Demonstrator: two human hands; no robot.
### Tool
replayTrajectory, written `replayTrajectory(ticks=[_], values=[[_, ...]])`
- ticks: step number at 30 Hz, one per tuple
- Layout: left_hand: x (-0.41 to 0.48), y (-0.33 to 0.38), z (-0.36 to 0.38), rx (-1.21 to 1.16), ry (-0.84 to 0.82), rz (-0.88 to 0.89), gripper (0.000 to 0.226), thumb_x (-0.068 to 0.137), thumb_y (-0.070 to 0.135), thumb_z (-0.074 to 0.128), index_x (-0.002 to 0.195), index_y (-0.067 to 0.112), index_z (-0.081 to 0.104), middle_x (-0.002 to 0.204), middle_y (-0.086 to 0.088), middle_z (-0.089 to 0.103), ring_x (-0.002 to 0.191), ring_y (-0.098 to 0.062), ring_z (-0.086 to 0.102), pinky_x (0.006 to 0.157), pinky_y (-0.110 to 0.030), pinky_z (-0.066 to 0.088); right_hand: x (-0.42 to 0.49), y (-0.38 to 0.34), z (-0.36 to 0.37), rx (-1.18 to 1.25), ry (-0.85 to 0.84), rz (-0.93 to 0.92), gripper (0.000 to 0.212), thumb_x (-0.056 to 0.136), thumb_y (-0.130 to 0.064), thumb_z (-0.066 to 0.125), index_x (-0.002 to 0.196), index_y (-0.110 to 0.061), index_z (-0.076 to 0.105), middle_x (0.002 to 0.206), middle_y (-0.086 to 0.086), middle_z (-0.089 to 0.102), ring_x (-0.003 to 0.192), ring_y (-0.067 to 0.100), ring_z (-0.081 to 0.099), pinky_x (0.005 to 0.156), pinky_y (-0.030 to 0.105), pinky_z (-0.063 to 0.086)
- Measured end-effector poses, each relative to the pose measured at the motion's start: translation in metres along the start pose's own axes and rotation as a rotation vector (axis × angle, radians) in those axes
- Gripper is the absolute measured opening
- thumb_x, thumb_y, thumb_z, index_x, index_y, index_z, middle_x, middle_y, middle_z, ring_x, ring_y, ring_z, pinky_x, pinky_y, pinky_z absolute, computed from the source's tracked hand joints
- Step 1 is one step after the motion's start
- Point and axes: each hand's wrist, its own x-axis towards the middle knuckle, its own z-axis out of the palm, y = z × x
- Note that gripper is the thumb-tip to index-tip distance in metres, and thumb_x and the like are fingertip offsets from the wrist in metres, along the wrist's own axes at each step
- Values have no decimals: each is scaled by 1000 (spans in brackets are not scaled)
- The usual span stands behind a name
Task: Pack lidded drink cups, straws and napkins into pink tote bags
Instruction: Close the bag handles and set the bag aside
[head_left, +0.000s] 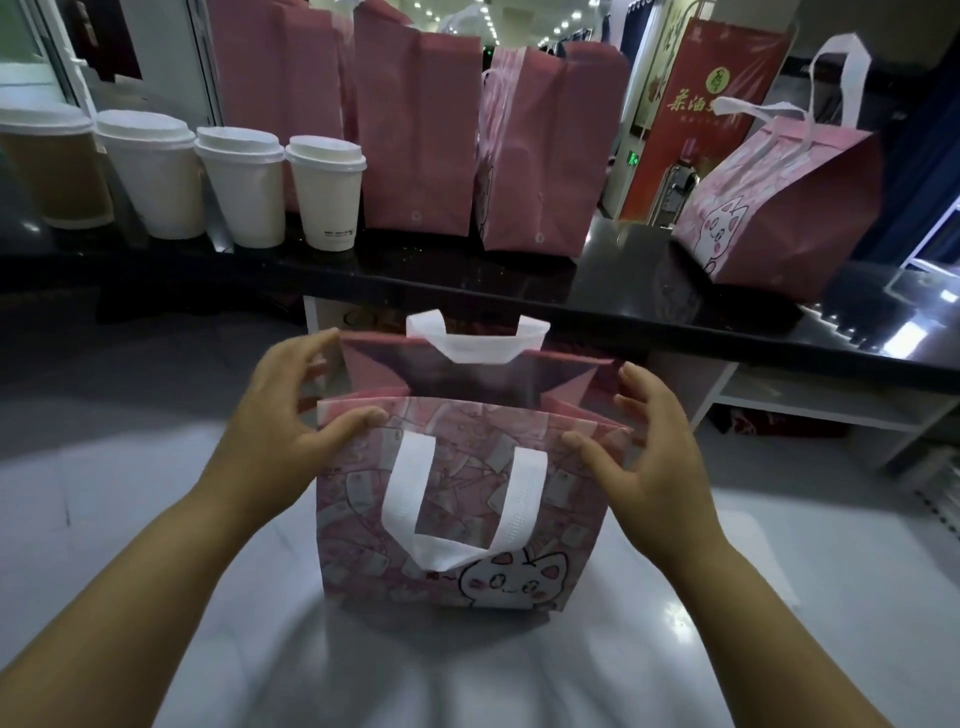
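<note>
A shiny black counter (467, 280) holds four white lidded paper cups (327, 192) and tall pink bags (415, 135), above pale floor (130, 493). In front, the pink cat-picture cloth tote bag (457, 519) is held upright, mouth up. The left hand (291, 415) and right hand (644, 447) each pinch its top edge.

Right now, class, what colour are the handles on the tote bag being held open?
White handles on the pink cat-print tote bag, clearest in the head view.

A glossy black surface (467, 280) spans nine to three o'clock, a red banner (696, 130) with gold characters stands at one o'clock, and white shelving (810, 410) sits at three o'clock.
</note>
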Motion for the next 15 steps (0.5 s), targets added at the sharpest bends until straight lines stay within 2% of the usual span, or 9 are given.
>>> replayTrajectory(ticks=[1, 3, 4, 6, 8, 10, 12, 15], values=[[-5, 0, 0, -54, 22, -57, 82, 64, 49, 70, 136, 34, 35, 135, 10, 36, 113, -9, 45, 83, -26, 46, -7, -1, 1, 55, 8, 62, 77, 75, -46, 68, 140, -20, 35, 132, -12, 42, 116, 6, 47, 93, 24, 43], [-15, 3, 0, -129, 35, -143, 84, 61, 56, 69, 134, 37, 32, 138, 6, 37, 107, -8, 48, 72, -19, 48, -19, -3, 2, 162, -12, 165, 79, 71, -52, 63, 140, -24, 35, 129, -13, 46, 107, 2, 53, 86, 20, 47], [-21, 6, -1, -129, 22, -168, 84, 61, 65, 68, 132, 36, 34, 135, 7, 40, 100, -5, 50, 66, -14, 47, -24, -3, 2, 204, -32, 202, 76, 70, -52, 63, 137, -26, 37, 124, -14, 50, 102, 0, 55, 81, 17, 49], [-32, 9, 0, -117, -15, -216, 82, 56, 78, 61, 122, 36, 40, 117, 14, 50, 87, 1, 52, 56, -7, 43, -32, -1, 2, 262, -96, 252, 58, 75, -41, 70, 125, -33, 43, 109, -19, 59, 96, -5, 59, 71, 12, 50], [-43, 8, 2, -122, -44, -275, 59, 64, 64, 65, 111, 34, 45, 98, 20, 53, 84, 0, 52, 57, -9, 41, -38, 5, 3, 271, -194, 275, 47, 79, -22, 75, 109, -43, 47, 93, -27, 65, 90, -8, 61, 66, 8, 49], [-51, 6, 5, -112, -90, -318, 39, 70, 39, 72, 102, 37, 51, 93, 23, 55, 84, -1, 55, 61, -12, 41, -44, 11, 6, 261, -292, 296, 52, 79, -8, 74, 100, -48, 50, 85, -34, 66, 84, -12, 61, 67, 10, 52], [-57, 3, 6, -112, -144, -332, 39, 74, 22, 75, 93, 45, 50, 91, 24, 57, 83, 1, 55, 66, -14, 44, -45, 18, 9, 244, -319, 322, 56, 76, 5, 69, 95, -46, 55, 83, -29, 68, 83, -9, 63, 70, 18, 56], [-60, -4, 7, -116, -159, -379, 42, 77, 12, 72, 98, 43, 51, 95, 21, 57, 87, -4, 55, 77, -24, 47, -42, 24, 13, 293, -300, 348, 52, 75, 13, 64, 90, -37, 62, 85, -19, 71, 85, 1, 66, 68, 19, 54]])
